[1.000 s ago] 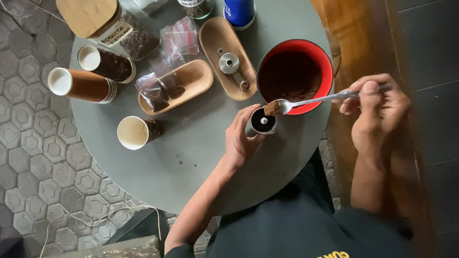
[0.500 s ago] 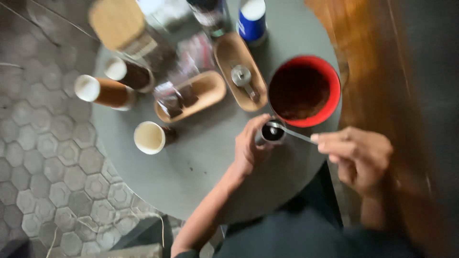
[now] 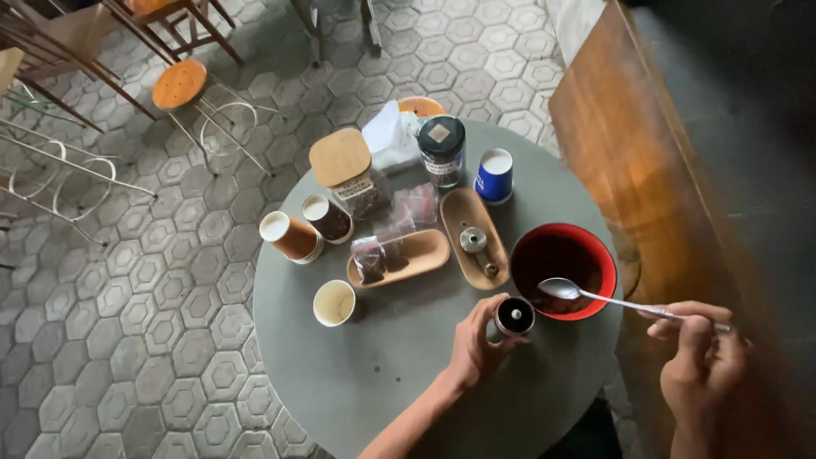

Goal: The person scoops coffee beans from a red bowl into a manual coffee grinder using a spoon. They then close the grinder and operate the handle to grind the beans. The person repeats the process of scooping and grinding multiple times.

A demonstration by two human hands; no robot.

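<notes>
Both forearms are bare, without sleeves. The left hand [image 3: 478, 344] and right hand [image 3: 701, 365], at the lower right of the frame, wear no gloves or rings.

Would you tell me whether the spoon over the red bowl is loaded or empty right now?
Empty, it seems: the spoon in the right hand shows a bare, shiny bowl above the red bowl.

Polished metal spoon [image 3: 586, 294] held by the right hand [image 3: 701, 361]; beside the left hand [image 3: 476, 344], a small grinder [image 3: 514, 316] with a shiny metal rim. Beyond them, a glossy red bowl [image 3: 605, 263] on a matt grey table [image 3: 391, 374], smooth wooden trays [image 3: 425, 251], paper cups [image 3: 334, 303], and a wooden-lidded glass jar [image 3: 340, 157].
</notes>
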